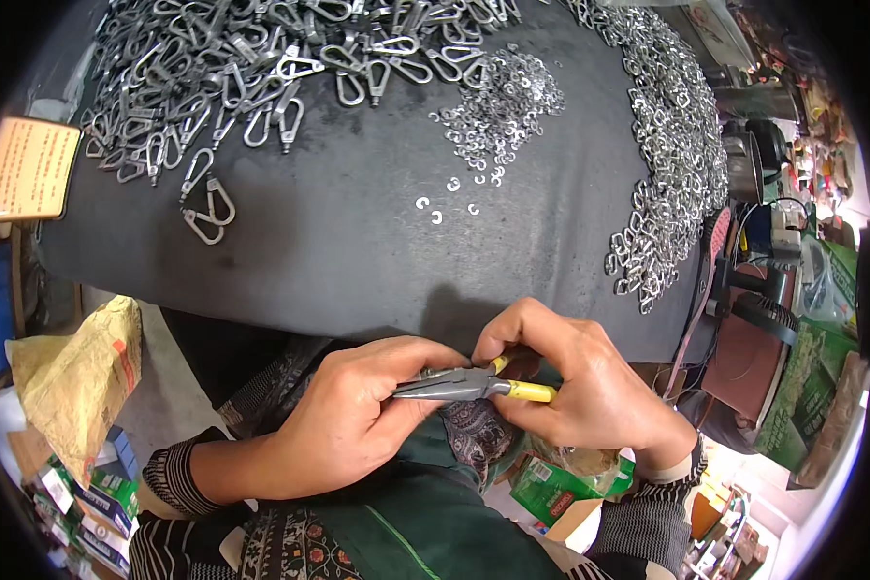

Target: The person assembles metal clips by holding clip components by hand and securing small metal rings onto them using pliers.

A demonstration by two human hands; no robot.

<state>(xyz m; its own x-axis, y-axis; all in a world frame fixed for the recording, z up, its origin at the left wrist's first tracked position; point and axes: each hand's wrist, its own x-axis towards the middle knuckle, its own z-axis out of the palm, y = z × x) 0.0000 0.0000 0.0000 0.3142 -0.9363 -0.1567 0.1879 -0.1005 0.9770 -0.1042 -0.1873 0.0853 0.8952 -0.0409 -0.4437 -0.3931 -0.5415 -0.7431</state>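
Note:
My right hand (590, 372) is closed round the yellow handles of a pair of long-nose pliers (454, 387). Their grey jaws point left, into my left hand (358, 401). The fingers of my left hand are curled and pressed together around the jaw tips; a sliver of metal shows there, but its shape is mostly hidden. Both hands are above my lap, just off the table's near edge. Beyond them on the dark table (358, 242) lie a small heap of C-shaped metal clips (512, 92) and a few loose ones.
A large pile of metal snap hooks (261, 68) covers the far left, with a few stragglers nearer. Small metal links (677, 145) heap along the right. A tan lit slab (29, 169) stands at the left edge. Below are a yellow sack (82, 377) and a green box (551, 488).

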